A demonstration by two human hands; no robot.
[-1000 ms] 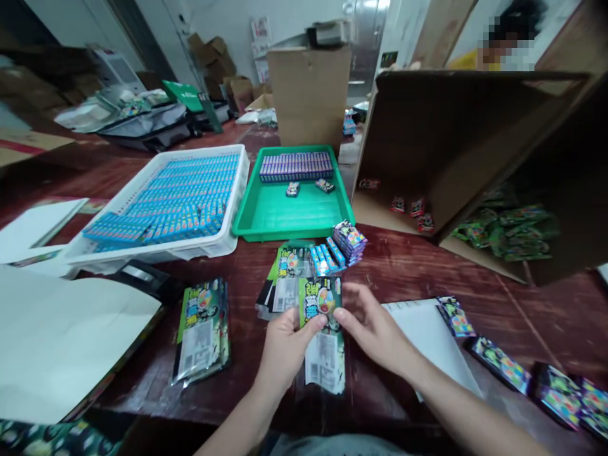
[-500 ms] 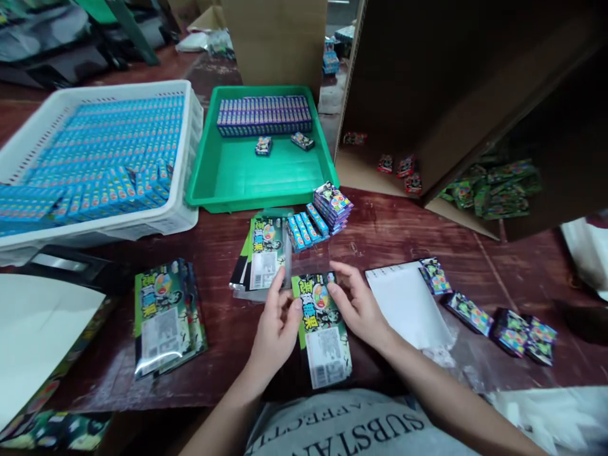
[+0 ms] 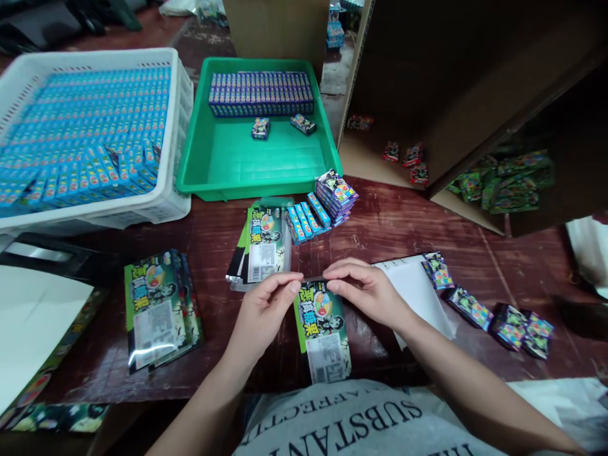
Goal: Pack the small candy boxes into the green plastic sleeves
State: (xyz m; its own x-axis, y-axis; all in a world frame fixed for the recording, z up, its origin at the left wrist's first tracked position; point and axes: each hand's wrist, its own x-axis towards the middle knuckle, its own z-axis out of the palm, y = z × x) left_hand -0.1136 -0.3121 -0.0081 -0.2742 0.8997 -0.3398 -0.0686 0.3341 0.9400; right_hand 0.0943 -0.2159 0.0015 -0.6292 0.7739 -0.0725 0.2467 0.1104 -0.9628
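A printed candy packet (image 3: 323, 323), green and black with a white barcode label, lies in front of me with its lower end near my shirt. At its top edge, my left hand (image 3: 266, 311) pinches the left corner of the clear plastic flap between thumb and fingers. Opposite it, my right hand (image 3: 369, 292) pinches the flap's right corner. The flap shows as a thin shiny strip between the fingertips. Just beyond the hands lie similar packets in clear sleeves (image 3: 263, 247), beside small blue boxes (image 3: 306, 218) and a stack of purple boxes (image 3: 336, 195).
A white crate (image 3: 178, 126) full of blue boxes stands back left, beside a green tray (image 3: 261, 180) with purple boxes. More packets (image 3: 154, 304) are piled at left. White paper (image 3: 415, 294) and several small boxes (image 3: 470, 307) lie right. Open cartons (image 3: 456, 82) stand back right.
Both hands have come together at the packet's top edge, their fingers now closed on the clear flap, which was raised before. The view has tilted slightly downward.
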